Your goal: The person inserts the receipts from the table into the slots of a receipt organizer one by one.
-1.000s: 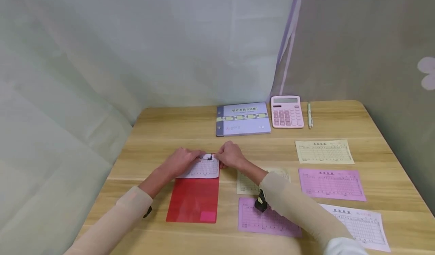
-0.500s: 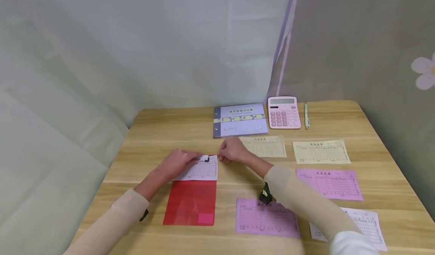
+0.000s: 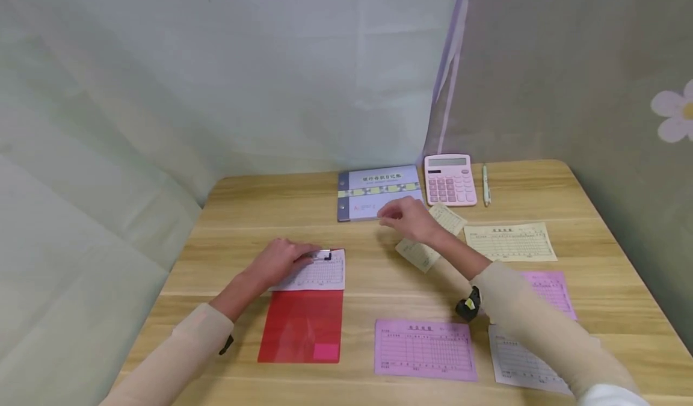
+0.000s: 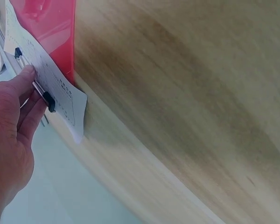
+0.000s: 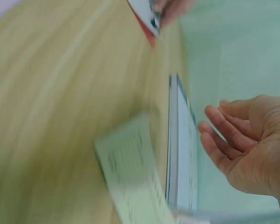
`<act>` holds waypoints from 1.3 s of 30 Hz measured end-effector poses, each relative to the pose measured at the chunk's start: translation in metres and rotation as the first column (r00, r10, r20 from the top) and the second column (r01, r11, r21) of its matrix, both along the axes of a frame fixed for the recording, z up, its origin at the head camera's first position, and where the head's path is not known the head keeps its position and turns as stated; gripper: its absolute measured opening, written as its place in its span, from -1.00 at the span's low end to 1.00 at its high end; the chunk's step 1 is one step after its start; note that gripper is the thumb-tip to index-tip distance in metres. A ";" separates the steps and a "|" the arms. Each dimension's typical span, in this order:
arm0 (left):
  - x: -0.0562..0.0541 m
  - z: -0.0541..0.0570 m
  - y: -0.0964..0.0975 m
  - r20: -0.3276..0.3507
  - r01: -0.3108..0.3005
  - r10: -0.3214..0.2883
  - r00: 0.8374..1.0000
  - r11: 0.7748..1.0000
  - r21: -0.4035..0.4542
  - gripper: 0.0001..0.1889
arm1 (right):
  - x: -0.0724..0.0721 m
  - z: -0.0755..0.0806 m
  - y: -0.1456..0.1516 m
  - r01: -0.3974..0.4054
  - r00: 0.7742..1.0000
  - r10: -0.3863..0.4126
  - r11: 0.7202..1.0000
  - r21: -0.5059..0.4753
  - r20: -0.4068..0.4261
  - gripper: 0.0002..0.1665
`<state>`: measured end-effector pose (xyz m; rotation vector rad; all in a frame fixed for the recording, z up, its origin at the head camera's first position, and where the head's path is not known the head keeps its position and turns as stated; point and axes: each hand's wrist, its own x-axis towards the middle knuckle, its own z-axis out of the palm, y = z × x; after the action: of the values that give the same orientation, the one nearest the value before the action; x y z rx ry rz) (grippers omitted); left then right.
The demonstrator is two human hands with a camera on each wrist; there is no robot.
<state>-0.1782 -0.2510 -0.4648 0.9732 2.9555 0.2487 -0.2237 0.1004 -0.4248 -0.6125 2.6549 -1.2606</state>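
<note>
My left hand (image 3: pixel 278 261) pinches the metal clip (image 4: pixel 37 86) at the top of a red clipboard (image 3: pixel 303 325), thumb on one side and fingers on the other. A white printed slip (image 3: pixel 325 273) lies across the board's upper part at the clip. In the right wrist view, my right hand (image 5: pixel 252 140) has loosely bent fingers and holds nothing. From the head it appears above the table, near the front of the purple account book (image 3: pixel 379 189). A pale yellow slip (image 3: pixel 417 255) lies askew, partly hidden behind that hand and wrist.
At the back stand a pink calculator (image 3: pixel 450 179) and a pen (image 3: pixel 486 184). Another yellow slip (image 3: pixel 509 242), two pink slips (image 3: pixel 425 349) and a white slip (image 3: pixel 525 364) lie to the right, some partly covered by my right forearm.
My right hand has left the clip and moved right and away from the clipboard. The yellow slip has shifted farther back and turned askew. My left hand stays at the clip.
</note>
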 end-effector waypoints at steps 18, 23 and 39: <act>-0.003 -0.001 -0.001 0.016 -0.021 0.021 1.000 1.000 -0.015 -0.57 | -0.036 -0.042 0.112 0.175 0.983 -0.174 0.985 0.003 -0.049 -0.34; -0.004 -0.001 -0.001 0.012 -0.014 0.014 1.000 1.000 -0.012 -0.58 | -0.041 -0.052 0.114 0.172 0.975 -0.158 0.982 0.083 -0.156 -0.35; -0.004 -0.001 0.004 0.006 -0.009 0.009 1.000 1.000 -0.023 -0.58 | -0.041 -0.064 0.113 0.252 0.918 -0.197 0.960 0.121 -0.345 -0.92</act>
<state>-0.1826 -0.2470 -0.4660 0.9549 2.9514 0.2176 -0.2649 0.2129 -0.4892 -0.5466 3.1487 -1.0508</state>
